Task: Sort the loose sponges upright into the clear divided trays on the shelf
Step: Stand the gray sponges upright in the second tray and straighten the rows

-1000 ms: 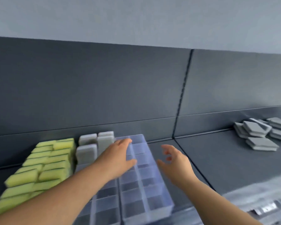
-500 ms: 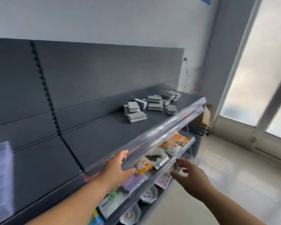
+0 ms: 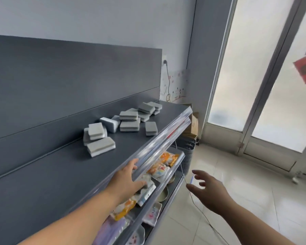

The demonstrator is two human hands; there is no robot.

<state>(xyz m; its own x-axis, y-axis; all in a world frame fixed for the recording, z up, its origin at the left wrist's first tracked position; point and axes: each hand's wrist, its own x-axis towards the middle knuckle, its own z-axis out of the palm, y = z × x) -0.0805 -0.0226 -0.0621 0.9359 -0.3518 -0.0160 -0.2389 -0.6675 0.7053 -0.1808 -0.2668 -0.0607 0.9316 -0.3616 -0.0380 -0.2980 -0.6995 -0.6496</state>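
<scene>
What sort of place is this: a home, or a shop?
Most likely a small shop: a long dark display shelf with a clear front strip, packaged goods on the tier below, and tall glass doors on the right.

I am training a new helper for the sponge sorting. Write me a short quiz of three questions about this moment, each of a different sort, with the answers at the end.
1. True or false: the right hand holds a sponge.
2. Choose one. The grey sponges on the top shelf are: A) in a loose pile, some stacked; B) upright in one neat row; C) spread apart, none touching.
3. Short answer: which hand is at the shelf's clear front rail?

Key: 1 false, it is empty with its fingers spread. 2 A. 3 the left hand.
</scene>
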